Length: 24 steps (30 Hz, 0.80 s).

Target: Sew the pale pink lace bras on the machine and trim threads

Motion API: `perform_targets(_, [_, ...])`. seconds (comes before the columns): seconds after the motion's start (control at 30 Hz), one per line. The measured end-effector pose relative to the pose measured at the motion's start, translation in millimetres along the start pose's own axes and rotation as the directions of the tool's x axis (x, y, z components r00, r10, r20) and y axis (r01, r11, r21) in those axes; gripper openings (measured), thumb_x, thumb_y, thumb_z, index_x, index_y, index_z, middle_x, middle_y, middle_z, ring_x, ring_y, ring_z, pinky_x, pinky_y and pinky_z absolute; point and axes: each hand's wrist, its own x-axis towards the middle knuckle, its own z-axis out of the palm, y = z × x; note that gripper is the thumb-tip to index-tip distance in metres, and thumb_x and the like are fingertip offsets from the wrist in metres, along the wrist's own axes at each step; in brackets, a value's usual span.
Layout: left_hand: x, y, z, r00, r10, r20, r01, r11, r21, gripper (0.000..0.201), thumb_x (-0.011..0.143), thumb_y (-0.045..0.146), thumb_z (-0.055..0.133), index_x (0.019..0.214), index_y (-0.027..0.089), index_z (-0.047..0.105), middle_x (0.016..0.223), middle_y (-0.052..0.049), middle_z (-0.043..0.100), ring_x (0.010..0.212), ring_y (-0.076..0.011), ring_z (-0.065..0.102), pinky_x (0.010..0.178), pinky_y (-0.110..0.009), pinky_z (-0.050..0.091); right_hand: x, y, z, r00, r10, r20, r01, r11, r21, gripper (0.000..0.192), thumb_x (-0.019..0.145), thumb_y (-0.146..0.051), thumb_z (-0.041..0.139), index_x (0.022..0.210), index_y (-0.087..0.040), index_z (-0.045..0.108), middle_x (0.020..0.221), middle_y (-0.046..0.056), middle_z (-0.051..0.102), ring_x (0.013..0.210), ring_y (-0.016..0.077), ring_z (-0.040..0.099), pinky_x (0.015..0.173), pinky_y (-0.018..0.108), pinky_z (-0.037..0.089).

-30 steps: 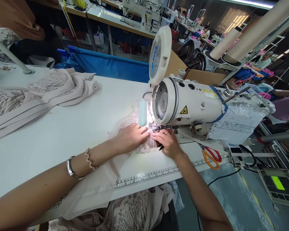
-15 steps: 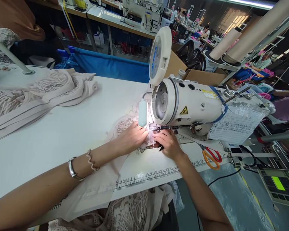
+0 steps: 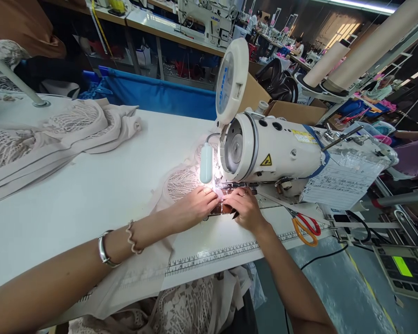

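Under the lit needle area of a white sewing machine (image 3: 278, 144) lies beige lace fabric (image 3: 183, 182). My left hand (image 3: 197, 206) is closed on the fabric's edge just left of the needle, fingers pinched together. My right hand (image 3: 243, 208) pinches the same edge from the other side, a small dark pointed tool (image 3: 235, 215) showing under its fingers. The two sets of fingertips nearly meet. Glare and the small lamp (image 3: 206, 162) hide the needle and presser foot. Sheer cloth trails beneath my left forearm toward the table's front edge.
Scissors with orange and red handles (image 3: 304, 227) lie right of my right hand. More beige lace pieces (image 3: 73, 125) are piled at the left. A printed ruler (image 3: 212, 254) runs along the front edge, and lace cloth (image 3: 188, 306) hangs below it. Thread cones (image 3: 325, 65) stand behind.
My left hand has shifted slightly right and toward me, uncovering more lace beside the lamp. The fabric at the needle has moved with it. My right hand has barely moved.
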Motion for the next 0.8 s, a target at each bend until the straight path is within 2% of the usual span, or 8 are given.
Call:
perform_targets(0.13, [0, -2, -0.1, 1.000, -0.024, 0.008, 0.024, 1.000, 0.013, 0.037, 0.091, -0.002, 0.048, 0.122, 0.014, 0.059, 0.106, -0.012, 0.066, 0.093, -0.0237, 0.059, 0.084, -0.039, 0.043, 0, 0, 0, 1.000, 0.022, 0.004, -0.022, 1.000, 0.004, 0.022, 0.095, -0.011, 0.056, 0.081, -0.022, 0.069, 0.094, 0.002, 0.079, 0.085, 0.0195, 0.063, 0.083, 0.036, 0.046])
perform_targets(0.3, [0, -6, -3.0, 0.998, -0.060, 0.003, 0.060, 0.997, 0.044, 0.032, 0.094, 0.000, 0.046, 0.120, 0.014, 0.059, 0.110, -0.012, 0.066, 0.096, -0.0239, 0.059, 0.083, -0.036, 0.041, -1, 2, 1, 1.000, 0.021, 0.018, -0.021, 1.000, 0.000, 0.029, 0.090, -0.001, 0.049, 0.093, -0.020, 0.070, 0.099, 0.004, 0.079, 0.093, 0.0208, 0.064, 0.083, 0.035, 0.047])
perform_targets(0.43, [0, -13, -3.6, 0.997, -0.078, 0.017, 0.077, 0.994, 0.073, 0.029, 0.097, 0.002, 0.041, 0.114, 0.013, 0.062, 0.108, -0.012, 0.067, 0.096, -0.0240, 0.061, 0.087, -0.038, 0.039, -3, 3, 2, 0.997, 0.052, 0.062, -0.053, 0.999, 0.000, 0.039, 0.085, 0.005, 0.045, 0.103, -0.019, 0.070, 0.111, 0.005, 0.077, 0.097, 0.0220, 0.064, 0.084, 0.035, 0.048])
perform_targets(0.57, [2, -22, -4.6, 0.994, -0.099, 0.044, 0.095, 0.993, 0.066, 0.036, 0.096, -0.001, 0.037, 0.113, 0.016, 0.064, 0.104, -0.009, 0.069, 0.089, -0.0215, 0.062, 0.091, -0.039, 0.037, -4, 4, 4, 0.995, 0.076, 0.062, -0.076, 0.997, -0.003, 0.043, 0.085, 0.005, 0.042, 0.108, -0.019, 0.070, 0.116, 0.006, 0.076, 0.101, 0.0231, 0.064, 0.088, 0.038, 0.051])
perform_targets(0.67, [3, -27, -9.5, 0.991, -0.123, 0.054, 0.118, 0.990, 0.076, 0.041, 0.094, -0.003, 0.035, 0.113, 0.018, 0.064, 0.108, -0.008, 0.070, 0.080, -0.0191, 0.060, 0.092, -0.040, 0.037, -5, 4, 4, 0.996, 0.081, 0.047, -0.081, 0.997, -0.012, 0.045, 0.085, 0.005, 0.040, 0.107, -0.020, 0.070, 0.114, 0.006, 0.076, 0.101, 0.0233, 0.064, 0.088, 0.039, 0.052])
perform_targets(0.8, [5, -30, -15.1, 0.985, -0.159, 0.060, 0.155, 0.986, 0.062, 0.035, 0.096, 0.001, 0.038, 0.107, 0.018, 0.066, 0.102, -0.006, 0.071, 0.082, -0.0200, 0.058, 0.094, -0.042, 0.038, -6, 4, 4, 0.996, 0.075, 0.037, -0.075, 0.997, -0.006, 0.045, 0.083, 0.008, 0.039, 0.101, -0.020, 0.069, 0.112, 0.005, 0.076, 0.099, 0.0232, 0.065, 0.088, 0.038, 0.054])
